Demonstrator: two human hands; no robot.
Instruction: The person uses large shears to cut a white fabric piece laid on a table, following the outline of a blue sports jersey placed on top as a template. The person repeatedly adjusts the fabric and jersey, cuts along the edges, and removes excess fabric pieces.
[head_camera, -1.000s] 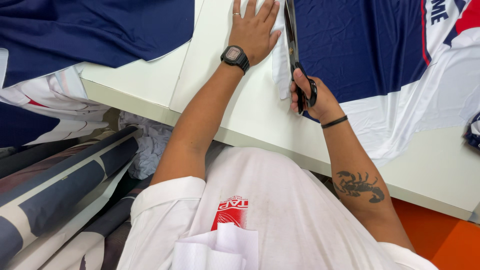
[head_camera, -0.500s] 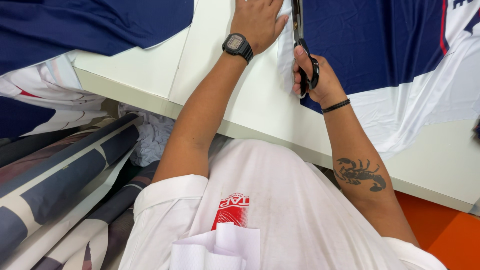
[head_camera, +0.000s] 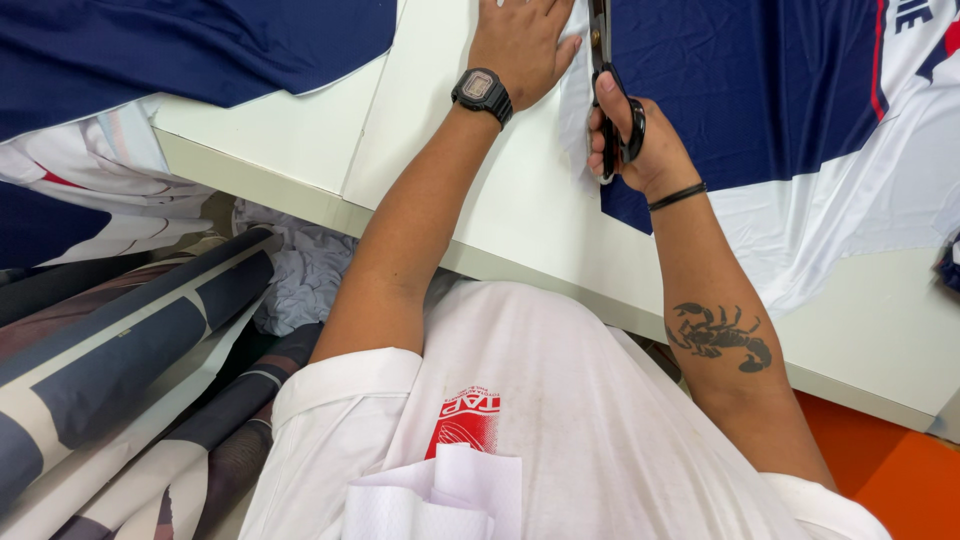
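- A person in a white T-shirt leans over a white counter (head_camera: 500, 215), seen from a head-worn camera looking straight down.
- The right hand (head_camera: 635, 145) has its grip clamped on the black handles of a pair of scissors (head_camera: 605, 70), thumb through the upper loop and fingers curled through the lower one.
- The scissor blades point away from the body and run off the top edge of the view, so whether they stand apart or together cannot be told.
- The scissors sit at the near-left border of a navy and white printed fabric (head_camera: 760, 110) spread on the counter, which stretches to the right of the scissors.
- The left hand (head_camera: 522, 45) lies flat and open just left of the scissors, palm down, pressing a pale strip of the fabric against the counter; it grips nothing.
- A black digital wristwatch (head_camera: 482, 94) is on the left wrist; a thin black band (head_camera: 677, 196) circles the right wrist, and a scorpion tattoo (head_camera: 722, 335) marks the right forearm.
- Far left of the scissors, a second navy cloth (head_camera: 190, 50) drapes over the counter's corner.
- Below the counter's near edge, left of the person, lie rolls of printed fabric (head_camera: 130, 350) and a crumpled grey cloth (head_camera: 300, 270).
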